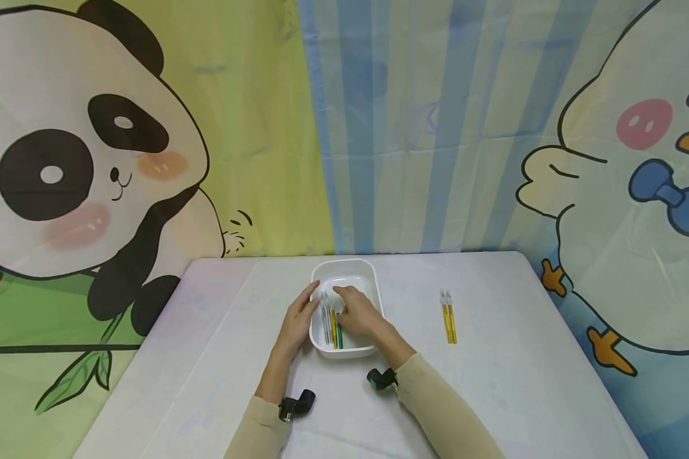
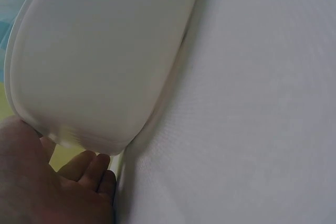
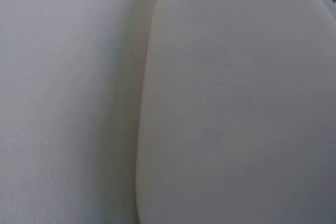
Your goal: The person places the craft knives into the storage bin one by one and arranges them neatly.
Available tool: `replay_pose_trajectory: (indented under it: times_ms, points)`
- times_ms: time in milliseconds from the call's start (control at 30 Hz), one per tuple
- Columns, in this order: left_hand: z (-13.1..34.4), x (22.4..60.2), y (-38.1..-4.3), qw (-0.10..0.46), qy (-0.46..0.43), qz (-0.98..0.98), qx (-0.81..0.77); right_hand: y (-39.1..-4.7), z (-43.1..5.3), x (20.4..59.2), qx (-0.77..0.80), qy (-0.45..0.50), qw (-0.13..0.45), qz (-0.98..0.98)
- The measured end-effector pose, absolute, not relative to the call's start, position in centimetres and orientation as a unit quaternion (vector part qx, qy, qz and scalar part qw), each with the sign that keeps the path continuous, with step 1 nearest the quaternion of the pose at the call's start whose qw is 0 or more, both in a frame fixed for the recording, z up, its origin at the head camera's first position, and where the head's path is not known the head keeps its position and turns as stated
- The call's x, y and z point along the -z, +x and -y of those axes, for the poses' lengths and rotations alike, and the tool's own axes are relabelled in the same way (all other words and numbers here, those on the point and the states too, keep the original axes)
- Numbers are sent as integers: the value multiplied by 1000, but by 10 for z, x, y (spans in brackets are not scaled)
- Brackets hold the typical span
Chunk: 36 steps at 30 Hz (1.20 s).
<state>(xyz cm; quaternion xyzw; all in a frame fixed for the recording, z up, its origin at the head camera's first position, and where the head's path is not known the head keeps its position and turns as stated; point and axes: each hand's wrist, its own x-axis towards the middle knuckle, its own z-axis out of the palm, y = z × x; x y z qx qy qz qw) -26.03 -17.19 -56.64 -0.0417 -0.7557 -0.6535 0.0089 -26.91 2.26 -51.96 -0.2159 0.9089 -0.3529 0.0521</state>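
Observation:
A white tray (image 1: 350,352) stands on the table, with several slim pen-like sticks in its left part: silver sticks (image 1: 325,325), a yellow stick (image 1: 333,331) and a green stick (image 1: 340,336). My left hand (image 1: 291,325) grips the tray's left side, thumb at the rim; the left wrist view shows its curled fingers (image 2: 94,171) against the outer wall. Inside the tray, my right hand (image 1: 358,312) reaches over the sticks' upper ends, fingertips close to the green one. Whether it pinches a stick cannot be told. The right wrist view shows mostly the tray's outer wall (image 3: 236,98).
Two yellow sticks (image 1: 449,319) with pale tips lie side by side on the table, right of the tray. White cloth covers the table (image 1: 511,382). Behind it hang curtains with a panda (image 1: 63,127) and a white bird print. Each wrist bears a small black camera (image 1: 300,403).

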Motion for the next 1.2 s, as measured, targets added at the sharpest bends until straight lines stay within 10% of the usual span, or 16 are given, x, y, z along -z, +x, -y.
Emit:
replay_pose_trajectory:
  times_ms: [1200]
  points:
    - [172,569,-263,10,-33,768,639,-262,-35,505,341,-176,-153,-911]
